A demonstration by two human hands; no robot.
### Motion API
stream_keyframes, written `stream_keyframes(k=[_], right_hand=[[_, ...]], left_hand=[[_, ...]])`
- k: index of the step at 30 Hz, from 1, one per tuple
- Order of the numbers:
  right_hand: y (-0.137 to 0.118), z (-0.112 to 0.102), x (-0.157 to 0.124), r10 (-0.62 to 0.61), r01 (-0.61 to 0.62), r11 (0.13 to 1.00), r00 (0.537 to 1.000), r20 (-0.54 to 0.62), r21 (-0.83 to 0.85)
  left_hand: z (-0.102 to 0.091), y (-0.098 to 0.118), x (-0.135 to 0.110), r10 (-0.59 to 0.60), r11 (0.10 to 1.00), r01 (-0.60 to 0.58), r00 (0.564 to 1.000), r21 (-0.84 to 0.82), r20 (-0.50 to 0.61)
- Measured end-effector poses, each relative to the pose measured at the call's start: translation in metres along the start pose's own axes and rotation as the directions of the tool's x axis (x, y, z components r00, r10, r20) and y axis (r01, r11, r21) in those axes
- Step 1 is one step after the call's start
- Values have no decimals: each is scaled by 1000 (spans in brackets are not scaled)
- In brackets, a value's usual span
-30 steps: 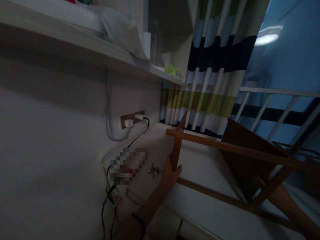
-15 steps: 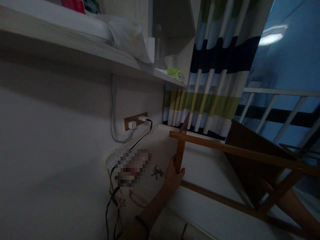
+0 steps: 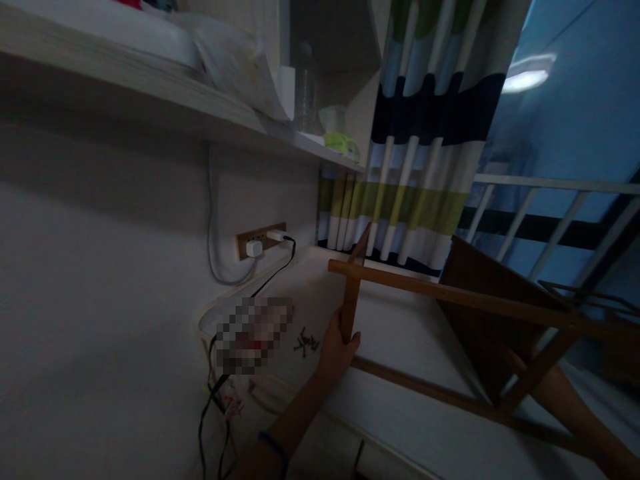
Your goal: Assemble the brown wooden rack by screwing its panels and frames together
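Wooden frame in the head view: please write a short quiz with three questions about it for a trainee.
1. True or false: the left hand has its grip on an upright bar of the wooden frame.
2. The dark screws lie: A) on the shelf, B) on the white surface beside the left hand, C) in the right hand.
3. Fill in: the black cable runs up to the wall ___.
Key: 1 true; 2 B; 3 socket.

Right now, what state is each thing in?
Frame: tipped on its side on the white surface.
Left hand: grip shut on the frame.
Right hand: under the frame's far struts, grip unclear.
Screws: loose, in a small pile.
Plugs: in the socket.
Lamp: lit.
Curtain: hanging, drawn.
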State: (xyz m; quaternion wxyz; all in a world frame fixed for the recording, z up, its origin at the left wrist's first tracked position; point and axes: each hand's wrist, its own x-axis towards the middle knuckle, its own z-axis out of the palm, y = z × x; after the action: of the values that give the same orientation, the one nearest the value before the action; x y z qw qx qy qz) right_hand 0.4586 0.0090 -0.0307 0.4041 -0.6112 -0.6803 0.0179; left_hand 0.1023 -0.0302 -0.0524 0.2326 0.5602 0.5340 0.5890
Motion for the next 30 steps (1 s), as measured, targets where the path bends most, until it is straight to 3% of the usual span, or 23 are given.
stream_keyframes(k=[13,30], right_hand=[[6,3,1,4,-7,996,1000,26,91],[2,1,-1,10,-11,999,1000,28,51]], left_hand=[[0,-2,0,-20,1000,20,1000,14,8],[-1,1,0,-9,1000,9,1000,6,-2]])
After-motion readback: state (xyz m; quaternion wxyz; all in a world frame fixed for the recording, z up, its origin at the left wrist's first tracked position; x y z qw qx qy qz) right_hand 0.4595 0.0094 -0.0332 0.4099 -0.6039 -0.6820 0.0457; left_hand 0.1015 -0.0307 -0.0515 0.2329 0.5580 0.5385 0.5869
